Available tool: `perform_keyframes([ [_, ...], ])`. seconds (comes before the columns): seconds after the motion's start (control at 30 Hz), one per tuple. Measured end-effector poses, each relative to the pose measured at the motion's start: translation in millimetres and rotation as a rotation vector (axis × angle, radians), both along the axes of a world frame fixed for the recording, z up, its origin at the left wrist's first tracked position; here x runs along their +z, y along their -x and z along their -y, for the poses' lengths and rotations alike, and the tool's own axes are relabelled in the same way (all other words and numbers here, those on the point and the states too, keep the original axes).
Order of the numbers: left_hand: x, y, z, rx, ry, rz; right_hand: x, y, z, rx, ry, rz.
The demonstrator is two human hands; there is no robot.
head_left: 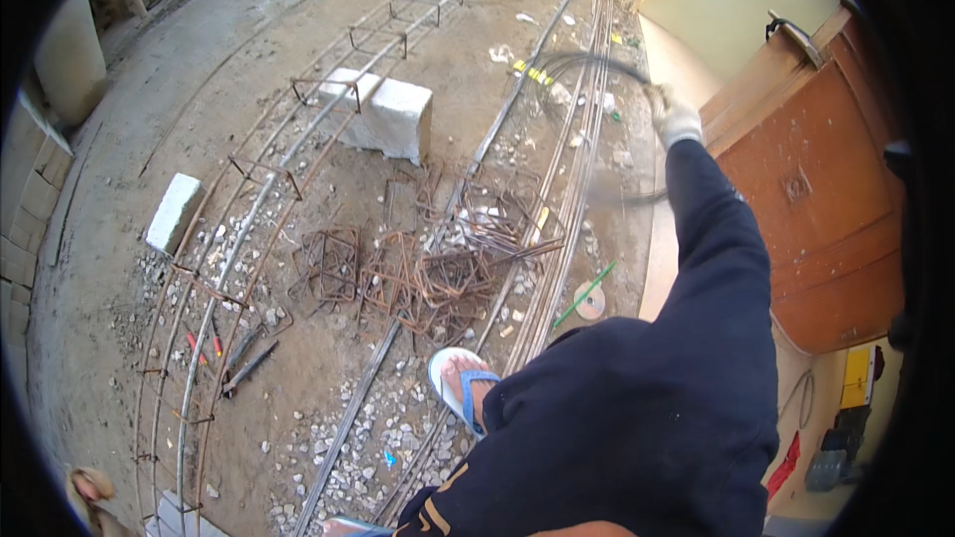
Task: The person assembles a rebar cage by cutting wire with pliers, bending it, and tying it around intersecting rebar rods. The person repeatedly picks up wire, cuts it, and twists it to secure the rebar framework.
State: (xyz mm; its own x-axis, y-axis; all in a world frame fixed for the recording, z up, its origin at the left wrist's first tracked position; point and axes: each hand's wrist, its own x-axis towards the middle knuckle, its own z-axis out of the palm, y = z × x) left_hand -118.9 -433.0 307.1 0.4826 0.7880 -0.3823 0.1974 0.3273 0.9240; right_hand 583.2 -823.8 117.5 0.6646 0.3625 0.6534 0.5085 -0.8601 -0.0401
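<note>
One gloved right hand (676, 119), upper right of the frame, has its fingers closed on a coil of dark wire (597, 60), whose loops blur against the ground. The left hand is out of sight, its fingers impossible to tell. Tangled rebar stirrups (433, 273) overlap at centre, hard to separate; the lower sandal (343, 527) is cut off.

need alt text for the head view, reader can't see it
A person's gloved right hand holds a coil of dark wire over dirt ground. Rusty bent rods lie heaped near long straight bars, and a long rebar cage runs to their left, with white blocks near it.
</note>
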Motion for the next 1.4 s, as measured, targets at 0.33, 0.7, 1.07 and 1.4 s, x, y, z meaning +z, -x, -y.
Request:
perform_keyframes([
  [0.33,-59.4,20.7,10.2,-0.161,0.267,-0.380,38.0,-0.6,204.2,-0.357,-1.119,-0.692],
  [0.7,-101.9,-10.9,9.1,-0.214,0.106,-0.624,34.1,184.8,386.1,-1.190,0.209,-0.172],
  [1.07,-125.2,17.9,51.2,0.098,0.331,-0.119,-60.2,148.5,-110.7,0.371,0.340,-1.245],
  [1.4,-166.1,49.0,90.5,0.194,0.345,0.077,-15.3,537.6,-359.6,1.344,0.503,-2.510],
])
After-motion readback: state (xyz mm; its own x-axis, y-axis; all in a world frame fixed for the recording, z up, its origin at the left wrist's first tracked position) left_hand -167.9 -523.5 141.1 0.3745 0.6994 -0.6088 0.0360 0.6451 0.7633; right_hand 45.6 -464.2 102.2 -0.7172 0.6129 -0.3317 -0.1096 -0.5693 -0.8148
